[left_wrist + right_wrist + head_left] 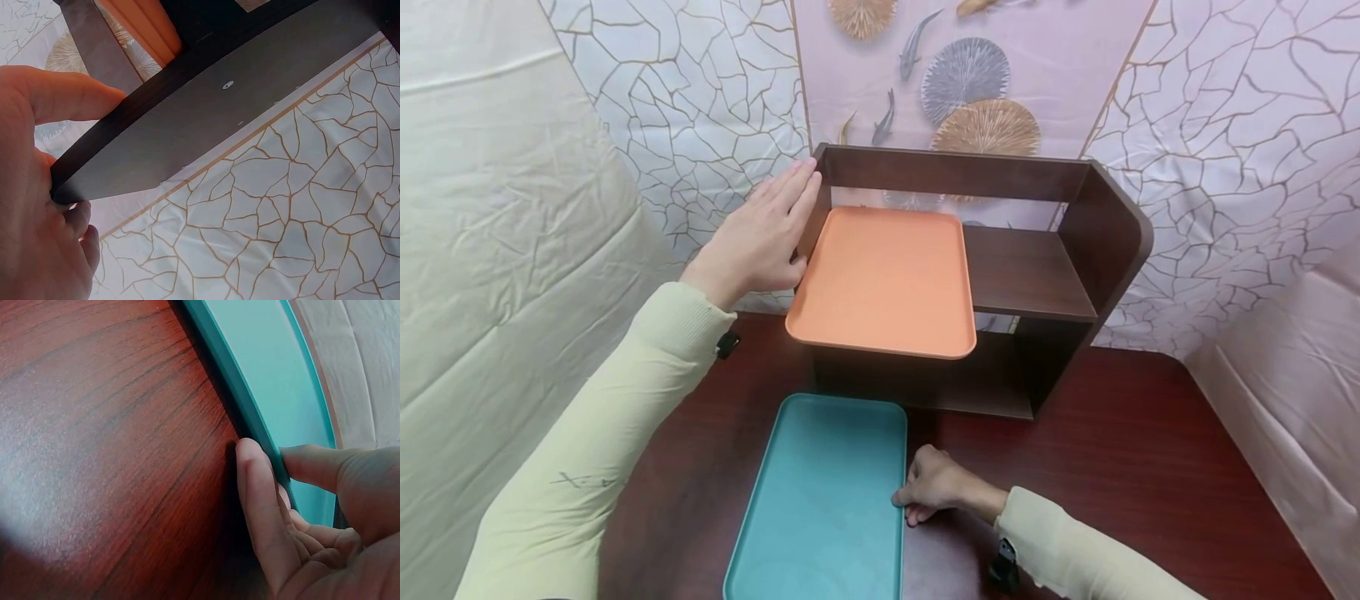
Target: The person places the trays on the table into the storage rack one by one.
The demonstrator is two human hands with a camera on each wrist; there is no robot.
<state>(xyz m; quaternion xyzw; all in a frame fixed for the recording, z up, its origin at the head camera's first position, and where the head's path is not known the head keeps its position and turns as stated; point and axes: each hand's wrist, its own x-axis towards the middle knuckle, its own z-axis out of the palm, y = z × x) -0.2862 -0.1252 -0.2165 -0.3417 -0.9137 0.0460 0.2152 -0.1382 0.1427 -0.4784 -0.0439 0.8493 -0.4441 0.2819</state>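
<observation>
My left hand (pixel 758 237) grips the left side panel of a dark brown wooden shelf (pixel 1018 271). In the left wrist view the thumb lies on the near side of that panel (pixel 156 131) and the other fingers reach round its edge. An orange tray (pixel 887 279) rests on the upper shelf board, jutting out over its front. At the front of the shelf a teal tray (pixel 831 492) lies by the table. My right hand (pixel 936 483) pinches its right rim (pixel 250 394), thumb over the inner side and fingers on the outer side.
The dark red-brown table (pixel 1120 483) spreads under the shelf and the teal tray. Behind stands a backdrop (pixel 700 92) of white cloth with gold crack lines and a pink printed panel. Pale cloth hangs at the left (pixel 497 208) and right.
</observation>
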